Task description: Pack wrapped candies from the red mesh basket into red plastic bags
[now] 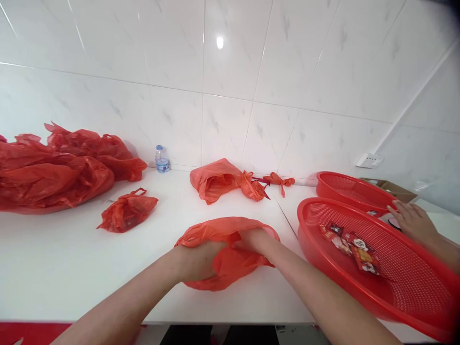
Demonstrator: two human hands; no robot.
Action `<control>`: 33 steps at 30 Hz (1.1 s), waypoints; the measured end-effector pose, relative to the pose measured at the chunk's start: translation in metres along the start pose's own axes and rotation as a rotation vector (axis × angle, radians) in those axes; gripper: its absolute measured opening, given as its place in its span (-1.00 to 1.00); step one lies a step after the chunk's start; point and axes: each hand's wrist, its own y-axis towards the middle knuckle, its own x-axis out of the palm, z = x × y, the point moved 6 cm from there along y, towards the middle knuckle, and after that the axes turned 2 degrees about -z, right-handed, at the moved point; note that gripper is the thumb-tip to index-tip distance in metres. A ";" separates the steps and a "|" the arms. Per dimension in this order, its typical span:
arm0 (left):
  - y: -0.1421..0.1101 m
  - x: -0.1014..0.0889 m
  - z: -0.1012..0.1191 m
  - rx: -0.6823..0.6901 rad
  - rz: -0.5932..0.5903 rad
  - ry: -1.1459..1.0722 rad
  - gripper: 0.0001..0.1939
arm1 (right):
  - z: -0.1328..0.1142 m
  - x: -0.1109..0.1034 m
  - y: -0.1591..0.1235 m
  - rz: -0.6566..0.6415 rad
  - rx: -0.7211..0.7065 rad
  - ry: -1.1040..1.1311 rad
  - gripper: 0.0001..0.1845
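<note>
From where I stand, I see the person's left hand [199, 261] and right hand [254, 241] both put inside a thin red bag [235, 268]. The bag hides the fingers of both, so I cannot tell if either hand is wide or narrow, or what it holds. The mouth of the bag is around the two wrists, and the bag itself lies on the white tabletop [108, 273], near its front edge, between the two forearms.

To the right of the bag stands a red basket [304, 235], with some small packets [359, 249] lying together on its bottom. Behind this basket, farther right of the bag, there are a second basket [325, 178], a carton [398, 191] and the hand of another person [415, 221], its fingers spread a little.

Beyond the bag, closer to the tiled wall [230, 124], lies an open bag [224, 170]; a knotted bag [253, 187] is just beside it, and then a twisted bag [282, 180]. To the left of the bag is a small bag [129, 211], with its handle loop up. Farther left is a big heap of bags [68, 167], and a bottle [162, 163] stands upright by the wall, beyond the bag and to its left.
</note>
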 end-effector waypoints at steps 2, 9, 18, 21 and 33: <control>0.001 -0.008 0.002 -0.005 -0.069 -0.031 -0.38 | 0.000 0.006 -0.003 -0.080 -0.029 -0.022 -0.46; 0.042 -0.027 -0.047 -0.127 0.132 -0.042 -0.16 | 0.031 0.007 -0.037 -0.067 0.078 0.328 -0.77; 0.059 0.006 -0.060 0.011 0.033 -0.163 -0.29 | 0.058 -0.020 -0.006 0.020 -0.076 0.752 -0.52; 0.062 0.002 -0.053 0.124 0.129 -0.102 -0.40 | 0.077 -0.019 0.014 0.166 0.051 0.724 -0.39; 0.072 0.048 -0.008 0.398 0.036 0.110 -0.29 | 0.102 -0.012 0.059 0.384 0.256 0.328 -0.37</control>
